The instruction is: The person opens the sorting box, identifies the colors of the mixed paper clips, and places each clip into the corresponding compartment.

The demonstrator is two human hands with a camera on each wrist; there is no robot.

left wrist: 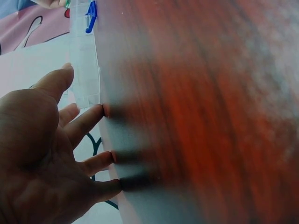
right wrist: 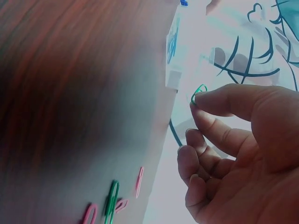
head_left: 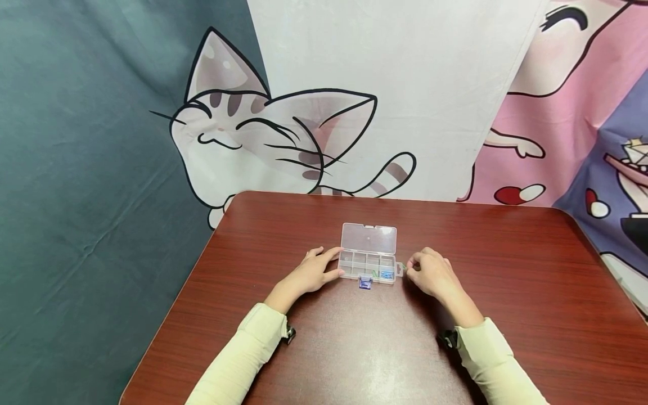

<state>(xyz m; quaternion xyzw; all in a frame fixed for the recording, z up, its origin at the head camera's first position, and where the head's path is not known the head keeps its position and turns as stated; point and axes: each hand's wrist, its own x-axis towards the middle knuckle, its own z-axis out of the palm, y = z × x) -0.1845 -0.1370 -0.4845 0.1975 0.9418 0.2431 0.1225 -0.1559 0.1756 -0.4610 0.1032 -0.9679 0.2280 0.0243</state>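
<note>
A clear plastic compartment box (head_left: pixel 359 269) stands on the table with its lid (head_left: pixel 368 239) raised at the back. Blue paper clips (head_left: pixel 387 275) lie in its front right compartment, and a little green shows in the one beside it. My left hand (head_left: pixel 313 273) is spread at the box's left end, thumb and index finger straight against it. Just off the right end, my right hand (head_left: pixel 430 273) pinches a green paper clip (right wrist: pixel 199 93) between thumb and index finger. The other fingers of that hand are curled loosely.
Below my right hand, a green paper clip (right wrist: pixel 111 203) and several pink paper clips (right wrist: pixel 139 182) lie on the brown table (head_left: pixel 334 349). A blue latch (head_left: pixel 365 283) sticks out from the box front. Behind the table hangs a cartoon cat cloth (head_left: pixel 430 84).
</note>
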